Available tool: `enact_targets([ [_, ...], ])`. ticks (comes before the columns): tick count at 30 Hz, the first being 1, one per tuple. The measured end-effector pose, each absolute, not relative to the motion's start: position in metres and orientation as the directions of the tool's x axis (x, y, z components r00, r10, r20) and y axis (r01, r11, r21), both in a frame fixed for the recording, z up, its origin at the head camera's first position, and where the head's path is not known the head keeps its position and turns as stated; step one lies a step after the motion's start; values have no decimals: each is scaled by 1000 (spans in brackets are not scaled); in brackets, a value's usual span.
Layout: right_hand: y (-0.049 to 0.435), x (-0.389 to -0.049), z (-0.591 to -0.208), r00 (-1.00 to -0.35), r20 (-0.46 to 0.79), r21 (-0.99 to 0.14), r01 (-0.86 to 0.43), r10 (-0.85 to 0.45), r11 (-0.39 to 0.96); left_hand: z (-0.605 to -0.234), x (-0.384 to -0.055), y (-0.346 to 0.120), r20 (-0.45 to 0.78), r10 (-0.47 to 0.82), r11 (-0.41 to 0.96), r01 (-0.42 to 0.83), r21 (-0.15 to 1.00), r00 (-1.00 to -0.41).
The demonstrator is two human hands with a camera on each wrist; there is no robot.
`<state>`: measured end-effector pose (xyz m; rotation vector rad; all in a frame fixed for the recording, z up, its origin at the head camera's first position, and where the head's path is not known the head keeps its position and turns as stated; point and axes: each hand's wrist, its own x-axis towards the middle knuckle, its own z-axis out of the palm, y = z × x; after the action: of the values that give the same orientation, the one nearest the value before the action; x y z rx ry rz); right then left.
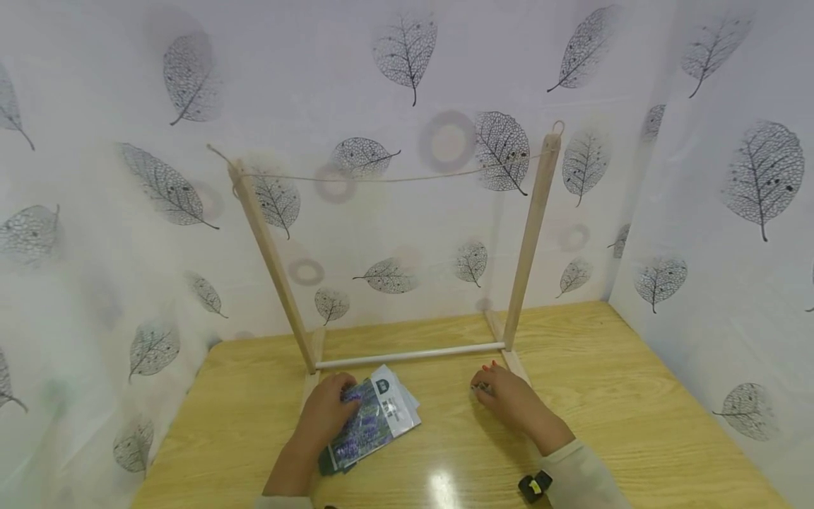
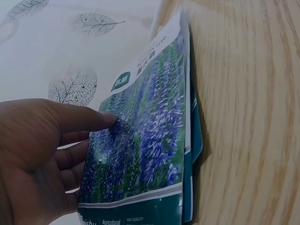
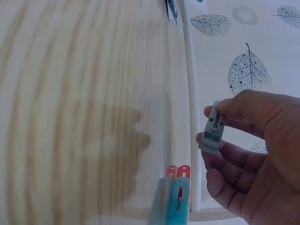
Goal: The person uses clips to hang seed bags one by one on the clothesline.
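Note:
My left hand [image 1: 327, 410] grips a small stack of flower seed packets [image 1: 369, 424] by its left side, thumb lying on the front. The top packet [image 2: 140, 131] shows purple flower spikes, a white header and a dark green lower band; edges of others peek out behind it. Over on the right, my right hand [image 1: 511, 403] pinches a small grey plastic clothespin [image 3: 213, 129] between thumb and fingers, above the table. Beneath that hand, in the right wrist view, a teal clothespin [image 3: 178, 199] and a red clothespin [image 3: 184, 171] lie beside an orange-red one.
A wooden frame stands behind the hands, with a left post [image 1: 270, 261], a right post [image 1: 533, 240] and a white bottom rod [image 1: 410, 355]. Twine [image 1: 394, 180] stretches between the post tops. Leaf-print sheeting [image 1: 407, 233] surrounds the wood-grain table [image 1: 222, 424].

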<state>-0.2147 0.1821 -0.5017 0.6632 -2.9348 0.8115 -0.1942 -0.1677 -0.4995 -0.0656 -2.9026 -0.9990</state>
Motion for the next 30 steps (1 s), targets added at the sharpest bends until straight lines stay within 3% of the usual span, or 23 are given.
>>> enact_targets([
  [17,182,-216,-502,-866,207,-491,-494,-454,718,-487,-194,-180,-13,40,695,18,719,-999],
  [30,179,-218,-497,-873,245,-494,-487,-422,720,-479,-197,-186,19,-2,570,14,822,-1000],
])
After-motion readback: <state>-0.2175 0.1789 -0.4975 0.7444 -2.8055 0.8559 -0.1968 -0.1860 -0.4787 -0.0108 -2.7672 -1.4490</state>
